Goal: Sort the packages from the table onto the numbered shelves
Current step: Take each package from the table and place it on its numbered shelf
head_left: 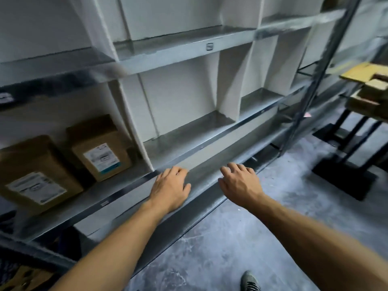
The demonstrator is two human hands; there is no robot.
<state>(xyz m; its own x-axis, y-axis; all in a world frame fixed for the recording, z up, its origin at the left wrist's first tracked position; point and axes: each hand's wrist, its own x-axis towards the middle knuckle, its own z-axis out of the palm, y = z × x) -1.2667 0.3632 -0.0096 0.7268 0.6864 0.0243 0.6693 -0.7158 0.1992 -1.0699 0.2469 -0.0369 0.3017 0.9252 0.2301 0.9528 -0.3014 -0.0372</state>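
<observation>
Two brown cardboard packages with white labels stand on a metal shelf at the left: a nearer one (35, 175) and a farther one (100, 148). The grey metal shelving (189, 131) runs across the view; a small number tag (209, 46) sits on the upper shelf's front edge. My left hand (170, 187) and my right hand (239, 181) reach out side by side in front of the shelf's edge. Both are palm down with fingers loosely spread and hold nothing. More brown packages (369, 85) lie on a table at the far right.
The table's black legs and base (344, 175) stand on the grey concrete floor (252, 238) at the right. My shoe (249, 282) shows at the bottom. White dividers (228, 80) split the shelves into bays. A dark lower shelf at the bottom left holds blurred items.
</observation>
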